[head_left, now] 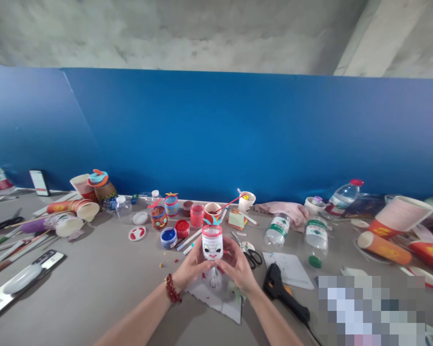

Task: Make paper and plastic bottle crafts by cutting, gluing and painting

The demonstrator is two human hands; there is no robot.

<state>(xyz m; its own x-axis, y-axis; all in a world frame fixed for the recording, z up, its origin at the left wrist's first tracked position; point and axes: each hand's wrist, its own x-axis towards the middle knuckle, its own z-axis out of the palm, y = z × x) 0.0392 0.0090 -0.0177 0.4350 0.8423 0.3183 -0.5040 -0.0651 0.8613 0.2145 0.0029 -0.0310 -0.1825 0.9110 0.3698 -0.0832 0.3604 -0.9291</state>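
Observation:
Both my hands hold up a small white-painted bottle piece (212, 244) with a red rim, a drawn face and blue bits on top. My left hand (191, 267), with a red bead bracelet at the wrist, grips its left side. My right hand (238, 267) closes on its right side. Under my hands lies a sheet of white paper (218, 300) with scraps on it. Small open paint pots, blue (168, 236) and red (182, 228), stand just beyond on the grey table (104, 283).
A black glue gun (282, 291) lies right of my hands, scissors (251, 254) just beyond. Plastic water bottles (277, 229), paper cups (400, 214), pens and decorated jars litter the table's far side. A blue partition (238, 134) backs it. A metal ruler-like tool (19, 283) lies left.

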